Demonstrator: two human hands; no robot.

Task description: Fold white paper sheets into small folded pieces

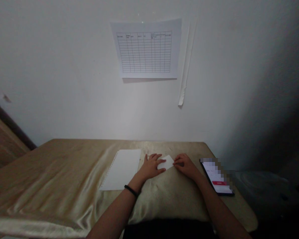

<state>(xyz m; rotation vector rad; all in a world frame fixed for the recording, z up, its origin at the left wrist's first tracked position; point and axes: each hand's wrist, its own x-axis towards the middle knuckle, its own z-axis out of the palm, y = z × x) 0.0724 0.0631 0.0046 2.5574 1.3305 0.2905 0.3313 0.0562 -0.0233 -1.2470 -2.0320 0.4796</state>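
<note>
A small folded white paper (167, 161) lies on a table under a shiny beige cloth (64, 179). My left hand (151, 166) rests on its left part, fingers spread flat and pressing down. My right hand (185, 165) is at the paper's right corner, its fingers bunched together against the edge. A black band circles my left wrist (131, 190).
A larger white sheet with punched holes (122, 169) lies left of my hands. A phone with a lit screen (217, 177) sits at the right table edge. A printed grid sheet (146, 49) hangs on the wall behind. Wooden furniture (5, 139) stands at far left.
</note>
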